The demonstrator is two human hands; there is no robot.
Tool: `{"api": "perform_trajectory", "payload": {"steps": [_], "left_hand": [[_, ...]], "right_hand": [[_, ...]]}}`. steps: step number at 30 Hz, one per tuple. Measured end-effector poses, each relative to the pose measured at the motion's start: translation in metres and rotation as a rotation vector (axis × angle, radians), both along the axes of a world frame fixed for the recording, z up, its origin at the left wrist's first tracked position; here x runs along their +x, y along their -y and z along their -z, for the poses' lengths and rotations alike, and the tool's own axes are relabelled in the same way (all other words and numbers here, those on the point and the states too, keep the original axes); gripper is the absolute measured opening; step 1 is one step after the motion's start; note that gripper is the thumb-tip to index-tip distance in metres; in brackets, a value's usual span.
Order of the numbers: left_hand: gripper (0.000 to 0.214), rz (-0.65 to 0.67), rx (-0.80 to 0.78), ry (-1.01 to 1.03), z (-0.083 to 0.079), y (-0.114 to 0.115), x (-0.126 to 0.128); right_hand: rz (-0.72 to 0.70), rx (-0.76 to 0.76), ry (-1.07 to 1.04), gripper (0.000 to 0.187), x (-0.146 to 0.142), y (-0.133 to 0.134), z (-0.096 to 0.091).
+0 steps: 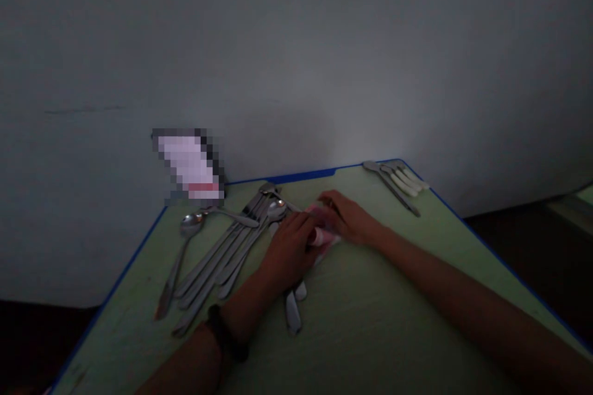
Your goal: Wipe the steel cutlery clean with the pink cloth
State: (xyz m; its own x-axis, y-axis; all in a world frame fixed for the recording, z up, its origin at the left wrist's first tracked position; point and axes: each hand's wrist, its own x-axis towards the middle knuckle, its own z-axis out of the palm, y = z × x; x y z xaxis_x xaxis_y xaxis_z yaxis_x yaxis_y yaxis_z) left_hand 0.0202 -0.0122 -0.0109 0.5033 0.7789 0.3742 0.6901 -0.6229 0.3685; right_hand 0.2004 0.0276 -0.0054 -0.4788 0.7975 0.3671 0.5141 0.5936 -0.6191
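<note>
My left hand [288,250], with a dark band at the wrist, is closed on a pink and white cloth [328,238] near the middle of the table. From the right, my right hand [348,217] grips the same cloth with curled fingers. Whether anything is wrapped inside the cloth is hidden by my hands. Beneath my left hand the handles of metal cutlery [293,313] stick out toward me. Just to the left lie several long-handled metal pieces [217,265] side by side. A shiny spoon [277,210] rests close to my left knuckles.
Another spoon [189,225] lies at the left of the green, blue-edged table [393,321]. A blurred-out phone-like object [189,163] leans against the wall at the back left. At the back right are a metal spoon [391,188] and several white-handled pieces of cutlery [407,180].
</note>
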Motion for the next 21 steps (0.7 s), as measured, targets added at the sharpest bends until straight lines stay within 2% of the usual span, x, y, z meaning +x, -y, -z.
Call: {"api": "perform_trajectory", "payload": {"steps": [3, 6, 9, 11, 15, 21], "left_hand": [[0.028, -0.051, 0.042, 0.014, -0.001, 0.001, -0.001], [0.023, -0.070, 0.035, 0.028, -0.001, 0.001, -0.002], [0.016, -0.067, 0.003, 0.061, 0.001, -0.001, -0.003], [0.015, -0.093, -0.019, 0.103, 0.002, -0.002, -0.003], [0.015, -0.126, -0.040, 0.185, 0.003, -0.005, -0.004], [0.014, -0.166, 0.039, 0.119, -0.005, -0.009, -0.011]], "right_hand": [[-0.137, -0.034, 0.020, 0.032, -0.004, 0.007, 0.003], [-0.262, 0.052, 0.088, 0.033, -0.001, 0.007, -0.001], [-0.315, 0.135, 0.117, 0.034, 0.001, 0.005, -0.002], [-0.286, 0.167, 0.135, 0.035, 0.001, 0.003, 0.000], [-0.146, 0.204, 0.200, 0.021, 0.000, -0.001, 0.006], [-0.038, 0.223, 0.245, 0.023, 0.003, -0.007, 0.010]]}}
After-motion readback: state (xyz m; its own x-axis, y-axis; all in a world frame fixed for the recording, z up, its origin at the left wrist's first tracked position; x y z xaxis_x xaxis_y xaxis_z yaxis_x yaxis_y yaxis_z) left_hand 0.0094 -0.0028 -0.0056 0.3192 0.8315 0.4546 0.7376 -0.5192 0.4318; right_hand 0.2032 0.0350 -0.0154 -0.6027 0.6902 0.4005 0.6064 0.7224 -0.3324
